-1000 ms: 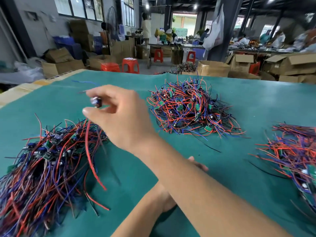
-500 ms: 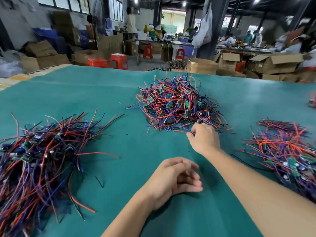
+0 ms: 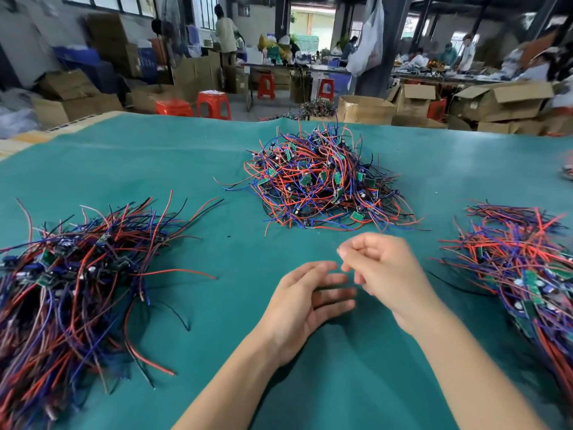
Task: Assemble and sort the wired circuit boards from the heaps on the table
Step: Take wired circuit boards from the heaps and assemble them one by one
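Three heaps of small green circuit boards with red, blue and black wires lie on the green table cloth (image 3: 155,169). The tangled centre heap (image 3: 322,184) is straight ahead, the left heap (image 3: 71,274) has its wires combed roughly one way, and the right heap (image 3: 521,265) runs off the frame's edge. Both hands hover close together just in front of the centre heap. My left hand (image 3: 305,302) has its fingers straight and apart, palm turned right. My right hand (image 3: 387,274) has its fingers curled in, and no wire or board shows in it.
A few loose red and black wires (image 3: 173,273) stray from the left heap onto the cloth. Beyond the table's far edge stand cardboard boxes (image 3: 502,100), red stools (image 3: 214,103) and other worktables with people at them.
My right hand has drawn back from the front edge of the centre heap toward my left hand. My left hand has uncurled its fingers. The view has tilted slightly.
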Action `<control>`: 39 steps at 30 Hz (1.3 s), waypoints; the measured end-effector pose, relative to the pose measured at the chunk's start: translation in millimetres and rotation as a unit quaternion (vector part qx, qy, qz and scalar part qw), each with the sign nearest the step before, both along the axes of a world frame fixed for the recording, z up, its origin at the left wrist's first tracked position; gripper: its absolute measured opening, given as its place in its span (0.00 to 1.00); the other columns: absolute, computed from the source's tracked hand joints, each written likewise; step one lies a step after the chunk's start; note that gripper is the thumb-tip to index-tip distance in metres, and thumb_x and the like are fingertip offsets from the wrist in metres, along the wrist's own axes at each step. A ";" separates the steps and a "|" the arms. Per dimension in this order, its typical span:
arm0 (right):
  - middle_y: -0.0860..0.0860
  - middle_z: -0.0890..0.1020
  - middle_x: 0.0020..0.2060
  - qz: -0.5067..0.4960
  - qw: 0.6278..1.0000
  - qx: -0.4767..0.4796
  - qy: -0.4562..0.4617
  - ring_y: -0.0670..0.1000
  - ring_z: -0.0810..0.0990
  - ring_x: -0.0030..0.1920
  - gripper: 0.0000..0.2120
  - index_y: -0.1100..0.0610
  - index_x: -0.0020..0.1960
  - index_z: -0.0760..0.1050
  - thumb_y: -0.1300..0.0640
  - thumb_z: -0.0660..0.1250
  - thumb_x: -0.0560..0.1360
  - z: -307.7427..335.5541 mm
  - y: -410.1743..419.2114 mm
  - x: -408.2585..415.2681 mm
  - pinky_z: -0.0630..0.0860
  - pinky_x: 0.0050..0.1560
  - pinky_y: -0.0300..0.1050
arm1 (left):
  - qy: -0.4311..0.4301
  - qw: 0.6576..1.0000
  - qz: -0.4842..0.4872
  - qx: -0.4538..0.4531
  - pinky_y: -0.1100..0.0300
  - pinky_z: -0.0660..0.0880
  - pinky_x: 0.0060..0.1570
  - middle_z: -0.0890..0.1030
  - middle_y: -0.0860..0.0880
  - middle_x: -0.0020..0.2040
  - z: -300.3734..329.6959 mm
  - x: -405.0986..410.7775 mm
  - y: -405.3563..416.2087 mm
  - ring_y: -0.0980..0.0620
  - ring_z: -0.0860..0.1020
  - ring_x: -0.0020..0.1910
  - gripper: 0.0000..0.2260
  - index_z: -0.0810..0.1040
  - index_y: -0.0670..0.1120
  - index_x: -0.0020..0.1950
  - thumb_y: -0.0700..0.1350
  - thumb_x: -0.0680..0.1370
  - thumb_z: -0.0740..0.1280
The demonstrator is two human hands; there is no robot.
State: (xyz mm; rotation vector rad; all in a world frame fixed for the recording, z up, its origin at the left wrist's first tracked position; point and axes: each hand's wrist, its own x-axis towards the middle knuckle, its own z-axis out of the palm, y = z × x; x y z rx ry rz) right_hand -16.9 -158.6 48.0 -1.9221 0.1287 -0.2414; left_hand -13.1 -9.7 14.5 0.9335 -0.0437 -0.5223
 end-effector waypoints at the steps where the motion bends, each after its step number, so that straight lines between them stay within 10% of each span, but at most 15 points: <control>1: 0.49 0.84 0.30 0.009 1.000 0.011 0.000 0.42 0.76 0.26 0.07 0.55 0.42 0.82 0.61 0.70 0.78 -3.8 3.3 -9.5 0.69 0.26 0.32 | -0.014 1.000 -0.007 0.002 0.52 0.82 0.50 0.82 0.38 0.49 0.4 -1.2 0.0 0.43 0.83 0.47 0.11 0.80 0.37 0.55 0.42 0.84 0.61; 4: 0.47 0.86 0.32 0.029 0.999 -0.043 -0.001 0.43 0.81 0.29 0.10 0.47 0.43 0.83 0.61 0.71 0.76 -11.1 9.9 -23.5 0.74 0.30 0.36 | -0.048 0.999 0.007 0.018 0.54 0.81 0.50 0.82 0.38 0.45 -2.1 -3.5 -1.5 0.46 0.82 0.42 0.12 0.81 0.40 0.44 0.41 0.83 0.62; 8: 0.47 0.86 0.33 0.050 0.992 -0.113 0.000 0.45 0.84 0.33 0.09 0.47 0.42 0.84 0.61 0.72 0.73 -0.4 7.1 -11.8 0.83 0.39 0.48 | -0.062 0.997 0.050 0.020 0.53 0.81 0.54 0.84 0.36 0.52 -6.1 -1.2 -3.4 0.43 0.82 0.49 0.12 0.79 0.31 0.54 0.41 0.83 0.62; 14: 0.42 0.84 0.39 0.078 0.968 -0.238 -0.011 0.38 0.83 0.39 0.12 0.49 0.51 0.84 0.63 0.68 0.76 11.8 19.3 21.8 0.77 0.42 0.30 | -0.057 0.997 0.044 0.019 0.52 0.81 0.51 0.84 0.39 0.49 -3.9 0.9 -0.4 0.45 0.82 0.47 0.11 0.77 0.35 0.60 0.39 0.83 0.59; 20: 0.51 0.83 0.45 -0.026 0.919 -0.394 -0.013 0.58 0.80 0.52 0.09 0.52 0.47 0.83 0.60 0.64 0.76 4.9 5.8 66.7 0.77 0.52 0.51 | -0.050 0.995 0.059 0.059 0.54 0.81 0.47 0.81 0.37 0.47 -5.5 0.7 -1.4 0.44 0.82 0.44 0.09 0.75 0.34 0.59 0.31 0.79 0.62; 24: 0.52 0.75 0.61 0.008 0.884 -0.464 0.052 0.59 0.77 0.62 0.15 0.46 0.66 0.76 0.51 0.67 0.80 -6.1 0.1 100.2 0.76 0.57 0.53 | -0.054 0.995 0.059 0.065 0.55 0.81 0.46 0.82 0.38 0.47 -6.1 1.0 -0.5 0.46 0.82 0.45 0.09 0.75 0.35 0.59 0.31 0.79 0.62; 33: 0.55 0.82 0.56 -0.009 0.877 -0.471 0.095 0.61 0.80 0.57 0.07 0.51 0.54 0.79 0.49 0.67 0.81 -11.3 11.4 112.8 0.76 0.49 0.51 | -0.039 0.992 0.099 0.062 0.55 0.81 0.42 0.79 0.37 0.51 -6.3 1.9 -0.8 0.44 0.83 0.45 0.09 0.75 0.36 0.58 0.30 0.80 0.61; 39: 0.44 0.84 0.35 -0.025 0.963 -0.269 -0.015 0.41 0.80 0.39 0.05 0.52 0.42 0.82 0.53 0.73 0.75 -0.2 6.7 37.6 0.72 0.40 0.33 | 0.018 0.988 0.155 0.001 0.52 0.83 0.44 0.77 0.34 0.58 -2.9 6.1 -1.7 0.40 0.84 0.48 0.09 0.70 0.38 0.62 0.37 0.83 0.61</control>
